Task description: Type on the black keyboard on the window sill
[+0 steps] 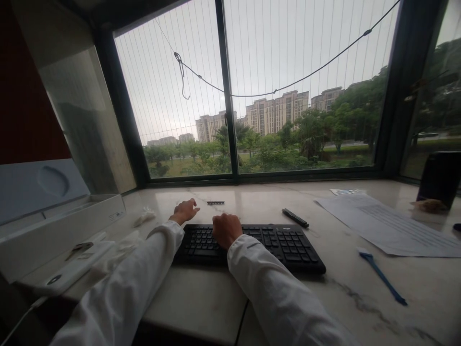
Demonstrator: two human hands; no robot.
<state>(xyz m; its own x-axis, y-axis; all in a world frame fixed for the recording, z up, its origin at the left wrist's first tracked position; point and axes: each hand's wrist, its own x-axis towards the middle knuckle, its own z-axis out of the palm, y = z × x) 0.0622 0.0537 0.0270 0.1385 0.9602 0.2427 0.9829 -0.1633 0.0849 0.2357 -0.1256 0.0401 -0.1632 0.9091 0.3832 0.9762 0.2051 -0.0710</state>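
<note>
A black keyboard (248,245) lay flat on the pale marble worktop (360,288), set a little back from the near edge and turned slightly askew, its right end nearer that edge than its left. Its keys were dark with small pale lettering, and part of its left half was covered. Beyond its far left corner, toward the window edge of the worktop, lay a short, thin dark strip (215,203).
</note>
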